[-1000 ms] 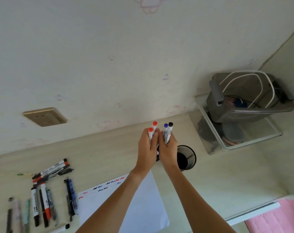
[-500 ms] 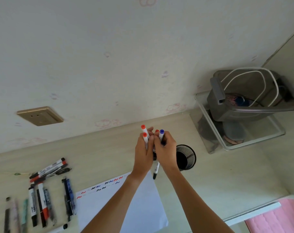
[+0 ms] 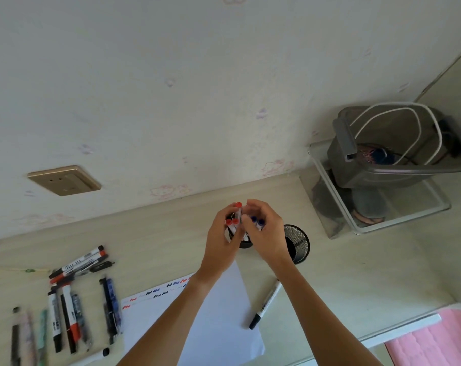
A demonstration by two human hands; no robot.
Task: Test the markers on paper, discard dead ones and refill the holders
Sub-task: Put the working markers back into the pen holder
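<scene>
**Pale desk, markers going into a holder**

Pale desk under a papered wall is bearing everything. Left hand is curling round red-capped markers, standing them upright in a mesh holder. Right hand is gripping blue-capped markers just beside them. A second holder is standing right of the hands. Paper with scribbles is lying below, a black marker resting at its right edge. Loose pens are lying far left.
</scene>
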